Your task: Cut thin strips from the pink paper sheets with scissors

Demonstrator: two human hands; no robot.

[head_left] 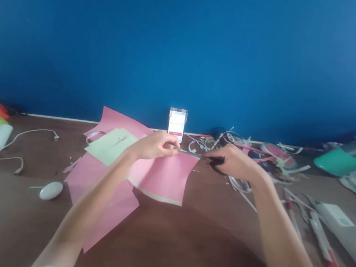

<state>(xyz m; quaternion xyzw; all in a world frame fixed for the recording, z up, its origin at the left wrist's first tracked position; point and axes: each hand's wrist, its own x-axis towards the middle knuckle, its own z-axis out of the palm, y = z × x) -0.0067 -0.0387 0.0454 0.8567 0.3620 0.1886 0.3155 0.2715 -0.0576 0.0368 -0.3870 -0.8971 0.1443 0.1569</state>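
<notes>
My left hand (155, 147) pinches the upper edge of a pink sheet of paper (167, 177), which hangs down and curls over the table. In my right hand (231, 160) is a pair of scissors (216, 162), its dark handles wrapped by the fingers. The blades point left along the top edge of the sheet, reaching close to my left fingertips; whether they are parted cannot be made out. Under and beside my left forearm lie a pale green sheet (110, 147) with a dark mark and more pink paper (91, 182).
A lit phone (176, 124) stands against the blue wall. Paper strips (240, 187) lie tangled at the right, near a green container (344, 161) and a red-and-white pen-like item (323, 242). At the left are a white cable (8, 144) and a white oval object (51, 190).
</notes>
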